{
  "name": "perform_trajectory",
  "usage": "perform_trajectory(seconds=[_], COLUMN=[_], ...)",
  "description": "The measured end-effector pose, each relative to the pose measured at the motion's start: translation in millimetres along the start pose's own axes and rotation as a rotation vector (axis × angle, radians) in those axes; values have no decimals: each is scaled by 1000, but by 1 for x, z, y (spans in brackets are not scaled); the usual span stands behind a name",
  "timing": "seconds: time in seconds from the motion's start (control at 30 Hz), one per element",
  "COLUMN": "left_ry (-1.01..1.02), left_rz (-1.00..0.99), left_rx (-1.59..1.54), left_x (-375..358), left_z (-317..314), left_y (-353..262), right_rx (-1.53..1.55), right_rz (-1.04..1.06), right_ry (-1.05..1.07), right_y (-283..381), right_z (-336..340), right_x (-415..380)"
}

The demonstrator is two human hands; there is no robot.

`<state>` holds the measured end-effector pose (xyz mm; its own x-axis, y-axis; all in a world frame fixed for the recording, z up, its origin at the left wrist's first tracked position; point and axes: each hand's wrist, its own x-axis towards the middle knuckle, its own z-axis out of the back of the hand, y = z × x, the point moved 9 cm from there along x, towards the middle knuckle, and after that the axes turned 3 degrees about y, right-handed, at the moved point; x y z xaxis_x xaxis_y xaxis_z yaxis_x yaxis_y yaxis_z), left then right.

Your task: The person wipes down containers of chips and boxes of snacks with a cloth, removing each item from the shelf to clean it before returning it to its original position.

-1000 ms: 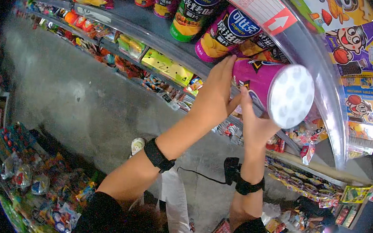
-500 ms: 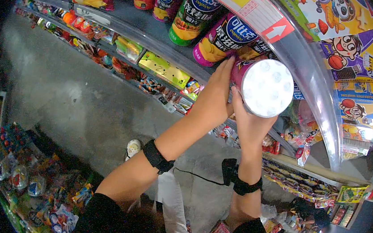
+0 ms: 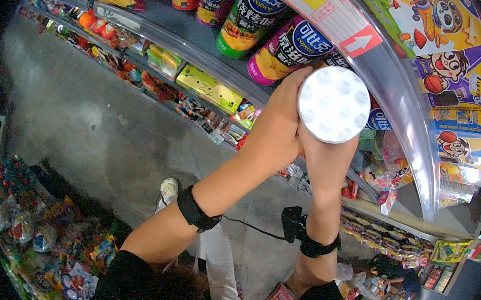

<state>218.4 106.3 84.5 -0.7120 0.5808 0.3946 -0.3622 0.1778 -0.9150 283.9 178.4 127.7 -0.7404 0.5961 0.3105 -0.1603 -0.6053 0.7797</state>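
Observation:
A potato chip canister (image 3: 334,104) is between my two hands, its round silvery-white end with dimple-like spots turned up toward me. My left hand (image 3: 281,113) is closed around its left side, the fingertips mostly hidden behind it. Below the end, my right hand (image 3: 329,158) grips the canister from the near side, its fingers largely out of sight. Just behind stands a purple chip canister (image 3: 291,48) on the shelf, beside a black and green one (image 3: 247,23). Another canister (image 3: 378,119) shows partly at the right of the held one.
A clear curved shelf edge (image 3: 413,126) with a price label (image 3: 323,10) arcs over the right side. Snack bags (image 3: 462,73) hang or stand beyond it. Lower shelves hold a yellow-green box (image 3: 209,88). Packaged goods (image 3: 41,235) fill the lower left, above a grey floor (image 3: 97,130).
The held canister has tipped so its end faces me more squarely, shifting slightly left and up. Its purple side is now hidden. Both hands remain around it.

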Motion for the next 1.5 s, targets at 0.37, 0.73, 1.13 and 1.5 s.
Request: perform_trajectory(seconds=[0.37,0.73,1.13,1.5], left_ry=[-134,202,146,145], left_rz=[-174,-158,187,240], left_rx=[-129,179,358,38], left_x=[-28,-41,-50,-61], left_z=[15,15,27,9], left_y=[-8,-22,31,57], right_rx=[-97,275,349,172], right_rz=[432,-288,-235,-185], right_ry=[101,87,-75,-242], right_y=[47,-27,-29,-34], right_z=[-3,11,24,49], right_x=[-27,-57,-4,33])
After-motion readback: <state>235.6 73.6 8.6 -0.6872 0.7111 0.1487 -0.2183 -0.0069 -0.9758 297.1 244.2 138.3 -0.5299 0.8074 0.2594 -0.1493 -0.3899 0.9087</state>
